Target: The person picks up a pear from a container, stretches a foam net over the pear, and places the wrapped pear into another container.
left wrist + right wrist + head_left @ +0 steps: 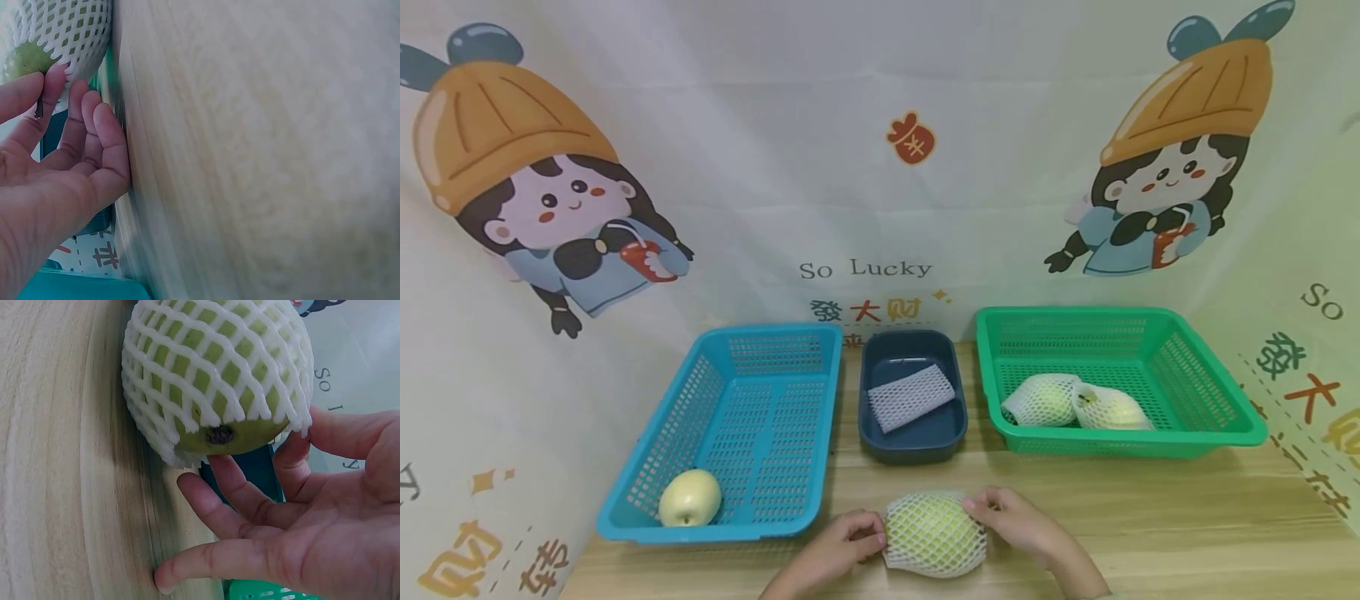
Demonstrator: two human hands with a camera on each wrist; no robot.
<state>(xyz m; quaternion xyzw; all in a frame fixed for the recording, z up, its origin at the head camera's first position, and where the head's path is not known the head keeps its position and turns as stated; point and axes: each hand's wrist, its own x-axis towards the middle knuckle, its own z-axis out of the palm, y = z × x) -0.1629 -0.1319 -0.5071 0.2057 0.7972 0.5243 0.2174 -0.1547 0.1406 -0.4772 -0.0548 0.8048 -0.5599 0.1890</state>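
Note:
A pale green pear [936,533] in a white foam net [94,31] lies on its side at the table's front. My left hand [847,546] is at its stem end, thumb and forefinger pinching close to the dark stem [40,103] and the net's edge; the other fingers are loosely bent. At the opposite end, where the dark blossom end [220,434] shows, my right hand [275,506] pinches the net's rim between thumb and forefinger. Its remaining fingers spread below the fruit. The net covers most of the pear, leaving both ends bare.
A blue basket [831,400] at left holds one bare pear [691,497]. Behind the hands, a dark blue tub [913,455] contains a flat foam net [912,398]. The green basket [1120,443] at right has two netted pears [1043,400]. A printed cloth [775,167] hangs behind.

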